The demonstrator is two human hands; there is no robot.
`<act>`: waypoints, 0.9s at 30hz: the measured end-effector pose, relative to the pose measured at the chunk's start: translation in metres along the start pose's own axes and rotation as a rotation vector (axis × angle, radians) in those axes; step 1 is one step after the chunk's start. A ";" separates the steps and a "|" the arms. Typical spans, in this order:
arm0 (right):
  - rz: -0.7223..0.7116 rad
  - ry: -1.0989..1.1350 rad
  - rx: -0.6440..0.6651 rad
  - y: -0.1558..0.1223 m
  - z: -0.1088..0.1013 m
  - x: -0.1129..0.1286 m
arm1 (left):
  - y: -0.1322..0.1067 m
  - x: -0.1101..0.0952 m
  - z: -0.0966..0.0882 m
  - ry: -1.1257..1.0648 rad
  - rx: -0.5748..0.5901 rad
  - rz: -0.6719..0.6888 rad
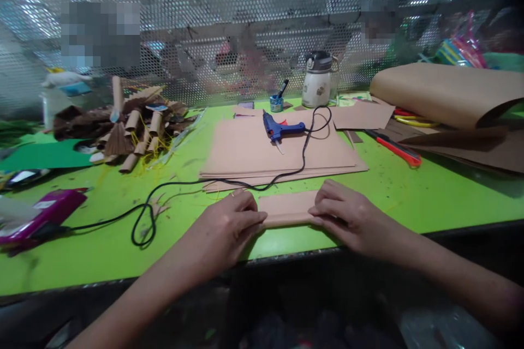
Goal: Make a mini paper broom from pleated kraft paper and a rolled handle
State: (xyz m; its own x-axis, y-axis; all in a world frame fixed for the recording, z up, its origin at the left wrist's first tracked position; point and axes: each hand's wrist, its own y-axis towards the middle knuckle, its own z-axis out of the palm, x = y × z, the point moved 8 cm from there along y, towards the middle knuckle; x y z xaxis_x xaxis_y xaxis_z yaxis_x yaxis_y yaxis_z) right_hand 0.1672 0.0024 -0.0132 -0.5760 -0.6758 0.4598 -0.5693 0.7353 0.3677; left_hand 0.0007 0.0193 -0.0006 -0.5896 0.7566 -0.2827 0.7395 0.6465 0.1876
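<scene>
1. Plainly, the brown paper stack [241, 147] makes the best landmark: the small paper piece [289, 204] lies just on its near side, between the two hands.
2. On the near side of the stack, toward its left half, the left hand [233, 223] pinches one end of the piece's near edge between thumb and fingers.
3. By the stack's near right corner, the right hand [352, 215] pinches the opposite end likewise.
4. That near edge looks folded or rolled over; whether it is creased flat, I cannot tell. Even pressure from both hands should keep it straight rather than tapering.
5. The middle is unsupported and could bow, so working fingers inward would firm it.
6. The glue gun [282, 130] rests on the stack; its cord [303, 158] crosses the stack's near edge and is best kept off the paper.
</scene>
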 end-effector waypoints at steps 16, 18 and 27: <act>0.052 0.023 0.068 0.013 -0.003 -0.013 | -0.004 0.004 0.008 -0.013 -0.138 -0.041; 0.052 0.048 0.067 0.014 -0.003 -0.015 | -0.005 0.003 0.007 -0.044 -0.155 -0.029; 0.143 0.157 0.025 0.017 -0.008 -0.023 | -0.001 -0.007 0.009 0.092 -0.206 0.084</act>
State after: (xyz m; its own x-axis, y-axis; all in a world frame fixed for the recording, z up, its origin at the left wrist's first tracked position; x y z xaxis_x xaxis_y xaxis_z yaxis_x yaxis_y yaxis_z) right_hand 0.1754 0.0310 -0.0106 -0.5549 -0.5468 0.6270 -0.5037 0.8206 0.2699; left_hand 0.0071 0.0122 -0.0074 -0.5631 0.8081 -0.1729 0.7109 0.5804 0.3972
